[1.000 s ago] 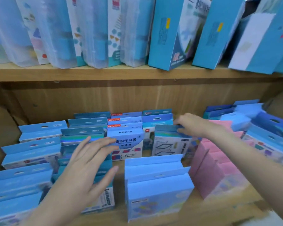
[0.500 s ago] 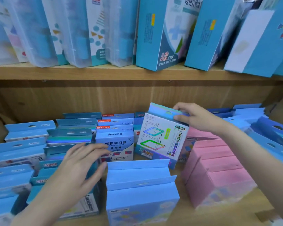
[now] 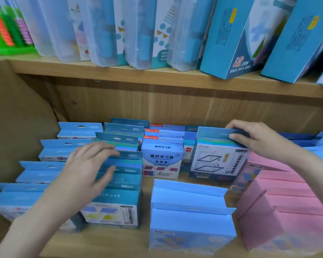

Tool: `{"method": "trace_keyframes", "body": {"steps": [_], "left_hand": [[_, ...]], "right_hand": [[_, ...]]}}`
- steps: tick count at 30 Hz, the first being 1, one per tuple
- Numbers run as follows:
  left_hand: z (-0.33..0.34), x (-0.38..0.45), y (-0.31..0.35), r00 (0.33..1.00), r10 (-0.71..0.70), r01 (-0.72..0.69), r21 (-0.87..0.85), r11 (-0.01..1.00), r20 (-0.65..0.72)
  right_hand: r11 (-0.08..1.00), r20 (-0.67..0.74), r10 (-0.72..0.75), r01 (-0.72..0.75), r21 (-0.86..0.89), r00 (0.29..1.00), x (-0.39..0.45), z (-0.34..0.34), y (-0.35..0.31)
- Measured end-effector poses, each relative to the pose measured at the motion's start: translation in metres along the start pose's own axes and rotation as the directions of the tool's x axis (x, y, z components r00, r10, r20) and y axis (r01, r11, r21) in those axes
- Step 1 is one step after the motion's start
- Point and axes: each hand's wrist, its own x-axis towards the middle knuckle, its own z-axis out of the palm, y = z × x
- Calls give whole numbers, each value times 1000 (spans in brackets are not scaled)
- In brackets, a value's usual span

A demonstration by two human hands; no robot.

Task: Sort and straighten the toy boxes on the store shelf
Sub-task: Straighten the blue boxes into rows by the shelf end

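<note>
Your right hand [image 3: 257, 139] grips the top hang-tab of the white-and-blue cardboard toy box with frame diagrams on its front [image 3: 219, 157]: thumb behind the flap, fingers [image 3: 237, 136] curled over its front edge. That box stands upright on the lower wooden shelf [image 3: 119, 241], in the back middle, just right of the white box with the blue arc and Chinese title [image 3: 161, 160] and touching the pink cardboard boxes [image 3: 280, 198] on its right, as far as the blur lets me judge

Your left hand [image 3: 86, 170] lies flat with fingers spread and straight on the tops of the teal-blue hang-tab boxes [image 3: 119, 175] left of centre; not pinching anything

Front centre: two plain light-blue boxes [image 3: 190, 216] in a row, one behind the other, apart from both hands. Far left: rows of light-blue hang-tab boxes [image 3: 45, 168], some tilted out of line

Upper wooden shelf [image 3: 157, 75]: translucent plastic cases [image 3: 104, 30] standing side by side, tall blue cartons [image 3: 229, 38] leaning right, green bead abacus [image 3: 9, 34] at the far left
</note>
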Motion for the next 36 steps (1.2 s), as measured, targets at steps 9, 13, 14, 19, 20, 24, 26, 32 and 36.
{"method": "trace_keyframes", "body": {"steps": [9,13,14,19,20,24,26,32,36], "left_hand": [[-37,-28,-24,969,-42,53,-37,998,245],[-19,-2,-9,833,-19,-90,170,981,553],[-13,4,-9,834,-19,-117,209,971,552],[-11,5,-5,896,-11,-129,283,950,445],[-14,1,-2,899,16,-141,255,957,437],[-17,-16,3,921,99,-217,284,934,376],[-12,-25,2,911,89,-195,231,953,404],[-13,-33,-1,928,72,-161,220,962,366],[-7,-37,1,932,115,-201,226,953,344]], "right_hand": [[994,22,-111,110,19,994,16,16,-28],[982,38,-189,190,-17,981,30,21,-44],[981,40,-191,192,-17,981,32,22,-47],[980,29,-197,198,-30,980,32,23,-50],[980,29,-194,195,-33,981,30,24,-49],[984,28,-172,173,-34,985,29,29,-46],[983,9,-180,180,-14,984,31,31,-51],[968,10,-251,251,-4,968,52,35,-84],[956,18,-293,293,-19,956,71,40,-107]]}}
